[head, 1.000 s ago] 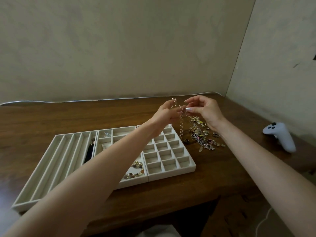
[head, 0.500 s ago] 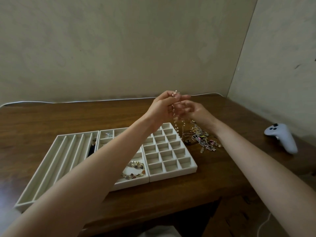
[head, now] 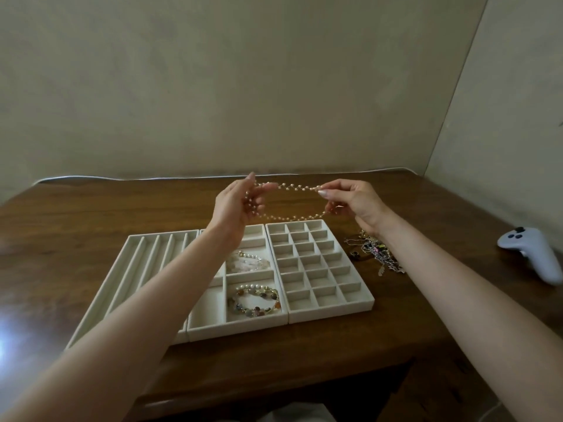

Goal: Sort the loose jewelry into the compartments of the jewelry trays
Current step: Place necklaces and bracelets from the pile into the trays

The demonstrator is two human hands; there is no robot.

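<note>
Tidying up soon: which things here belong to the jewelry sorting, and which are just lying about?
Job: cream pearl-bead necklace stretched between left hand and right hand; tangled pile of loose metal jewelry; three cream compartment trays; multicoloured bead bracelet in a tray.
Lying about: white plastic game controller; white cable at the back of the brown wooden table.

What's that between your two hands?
A pearl necklace hangs stretched in a loop between the left hand and the right hand, each pinching one side; the head view shows it.
</note>
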